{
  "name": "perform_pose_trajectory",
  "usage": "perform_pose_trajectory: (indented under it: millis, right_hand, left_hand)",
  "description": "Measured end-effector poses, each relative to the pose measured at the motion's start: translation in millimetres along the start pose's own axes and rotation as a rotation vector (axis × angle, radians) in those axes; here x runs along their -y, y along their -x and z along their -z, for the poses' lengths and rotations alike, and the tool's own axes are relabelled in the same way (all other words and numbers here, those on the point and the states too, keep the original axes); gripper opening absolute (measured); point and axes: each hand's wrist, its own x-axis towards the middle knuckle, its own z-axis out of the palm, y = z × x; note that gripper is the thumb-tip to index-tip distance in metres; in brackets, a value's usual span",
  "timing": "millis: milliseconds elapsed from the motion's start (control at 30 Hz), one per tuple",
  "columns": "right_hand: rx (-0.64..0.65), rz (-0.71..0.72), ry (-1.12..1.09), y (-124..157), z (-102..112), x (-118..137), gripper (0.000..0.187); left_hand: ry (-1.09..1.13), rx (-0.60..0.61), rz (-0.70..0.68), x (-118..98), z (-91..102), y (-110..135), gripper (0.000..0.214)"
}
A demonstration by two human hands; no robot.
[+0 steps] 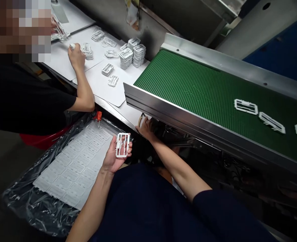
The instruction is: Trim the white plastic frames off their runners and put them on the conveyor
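My left hand (112, 156) holds a white plastic frame (123, 145) with rounded corners and inner bars, its flat face turned up toward me. The fingers are closed behind it and the thumb lies along its left side. My right hand (145, 128) reaches to the table edge, below the near end of the conveyor. Its fingers are curled at a small tool (140, 119) with a curved tan part and a dark part; its kind is too small to tell, and the conveyor's side shades the hand.
A green conveyor belt (188, 80) with metal sides carries several white frames (245, 107). Stacked frames (126, 57) stand on the white-covered table (95, 79). A co-worker's hand (77, 57) works at left. Below, a plastic-lined container (19, 198) holds layered frames (72, 164) and a red-handled tool (99, 117).
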Motion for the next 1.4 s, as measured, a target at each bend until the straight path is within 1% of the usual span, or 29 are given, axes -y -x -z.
perform_pose_trajectory:
  millis: [67,100,200,233,267,333,433,533,600,633,733,867,967,1067,1100,1167,1233,1300,1333,1400]
  right_hand:
    - [0.025,-0.024,-0.049,0,2,-5,0.079]
    - [0.046,-0.038,-0.085,1,4,-9,0.073]
    - [0.150,-0.076,-0.239,10,9,-30,0.039]
    - [0.190,-0.084,-0.307,17,11,-39,0.030]
    - [0.226,-0.089,-0.382,27,12,-49,0.026]
    - [0.272,-0.079,-0.544,51,16,-67,0.025]
    - [0.277,-0.047,-0.749,92,24,-88,0.028]
    - [0.201,0.040,-1.044,125,34,-101,0.030]
    - [0.118,0.128,-1.227,141,42,-106,0.035]
    - [0.081,0.161,-1.278,147,45,-108,0.036]
    - [-0.002,0.211,-1.310,162,57,-108,0.035]
    - [-0.082,0.254,-1.311,175,70,-106,0.032]
    - [-0.134,0.249,-1.262,183,72,-109,0.033]
    - [-0.155,0.228,-1.223,194,71,-113,0.034]
    - [-0.158,0.220,-1.215,199,71,-114,0.033]
    - [-0.174,0.205,-1.190,210,68,-114,0.032]
    - [-0.211,0.174,-1.124,223,64,-113,0.029]
    - [-0.255,0.129,-1.030,237,56,-110,0.027]
    - [-0.270,0.107,-0.991,243,52,-108,0.026]
    - [-0.288,0.070,-0.948,254,44,-103,0.027]
  left_hand:
    - [0.006,0.013,0.026,1,-1.3,0,0.044]
    - [-0.001,0.022,0.039,1,-2.6,0,0.044]
    - [-0.022,0.047,0.084,3,-8.7,-3,0.043]
    - [-0.028,0.053,0.101,5,-11.3,-4,0.043]
    - [-0.033,0.056,0.120,6,-13.9,-5,0.043]
    - [-0.040,0.057,0.159,9,-19.3,-7,0.043]
    - [-0.052,0.051,0.226,15,-27.8,-10,0.043]
    - [-0.086,0.043,0.292,21,-37.1,-12,0.044]
    - [-0.105,0.052,0.339,25,-43.3,-13,0.044]
    - [-0.113,0.062,0.365,27,-46.2,-13,0.044]
    - [-0.143,0.099,0.439,35,-53.6,-12,0.042]
    - [-0.186,0.171,0.530,49,-60.0,-10,0.042]
    - [-0.211,0.204,0.589,59,-62.1,-9,0.041]
    - [-0.278,0.229,0.622,65,-61.6,-7,0.038]
    - [-0.324,0.232,0.612,67,-60.9,-7,0.036]
    - [-0.487,0.219,0.529,68,-59.1,-6,0.029]
    - [-0.733,0.181,0.388,66,-57.8,-6,0.026]
    - [-0.982,0.161,0.251,63,-58.2,-7,0.028]
    - [-1.079,0.170,0.212,61,-59.2,-7,0.029]
    - [-1.208,0.245,0.199,58,-62.4,-8,0.028]
